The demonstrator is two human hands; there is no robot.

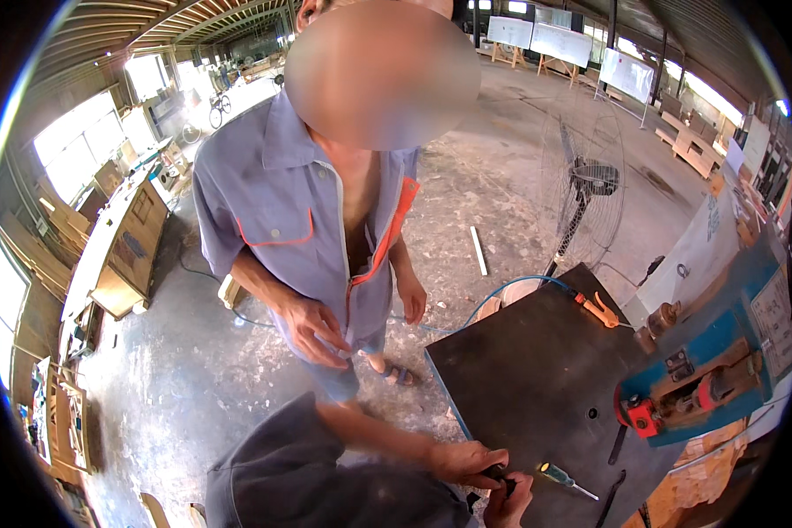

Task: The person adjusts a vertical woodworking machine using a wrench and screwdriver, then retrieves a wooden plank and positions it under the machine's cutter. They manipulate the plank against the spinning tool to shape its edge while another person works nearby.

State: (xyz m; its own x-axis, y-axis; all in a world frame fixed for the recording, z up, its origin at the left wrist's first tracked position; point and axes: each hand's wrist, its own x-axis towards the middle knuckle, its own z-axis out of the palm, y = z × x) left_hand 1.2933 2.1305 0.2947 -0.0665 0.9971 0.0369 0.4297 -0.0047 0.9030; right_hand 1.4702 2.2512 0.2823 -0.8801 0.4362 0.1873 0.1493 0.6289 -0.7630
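My left hand [466, 461] reaches across from the dark grey sleeve, its fingers pinched on a small dark part [500, 477]. My right hand [508, 503], partly cut off by the lower edge of the view, has its fingers closed on the same part from the near side. Fingers cover most of it, so its kind does not show. Both hands are at the near left edge of a black machine table [528, 370]. Just right of them lies a screwdriver [565, 480] with a green and yellow handle. Two dark wrench-like tools [618, 445] rest beyond it.
A blue machine head [704, 370] with a red fitting overhangs the table's right side. An orange air blow gun [598, 310] on a blue hose lies at the far corner. A co-worker [317, 202] in a grey shirt stands across, hands free. Behind stands a fan [594, 179].
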